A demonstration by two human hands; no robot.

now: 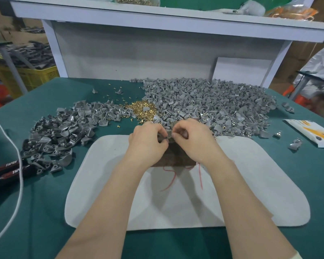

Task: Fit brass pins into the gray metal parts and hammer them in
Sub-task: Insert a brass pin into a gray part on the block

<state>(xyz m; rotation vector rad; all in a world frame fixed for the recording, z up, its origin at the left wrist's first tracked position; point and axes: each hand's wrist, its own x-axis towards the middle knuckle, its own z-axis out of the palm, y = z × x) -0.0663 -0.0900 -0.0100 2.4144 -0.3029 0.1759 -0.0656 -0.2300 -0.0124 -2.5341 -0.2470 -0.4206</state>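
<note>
Head view: the green worktop [45, 202] carries most of the job still waiting. A very large heap of gray metal parts [223, 98] fills the upper right of the frame, and a smaller, darker heap [64, 131] lies at the left. I judge the task far from done. A few parts at the near edge of the big heap show brass glints, so some may be pinned already.

In the lower middle lies a white pad [251, 184] with a brown block [176, 157] on it, likely the hammering base. A loose pile of brass pins [140, 108] sits between the two heaps.

Over the block, the left hand [148, 141] and right hand [193, 139] meet, fingers curled and pinching one gray part [169, 134] between them. This looks like the fitting step. The pin itself I cannot make out, and I see no hammer.
</note>
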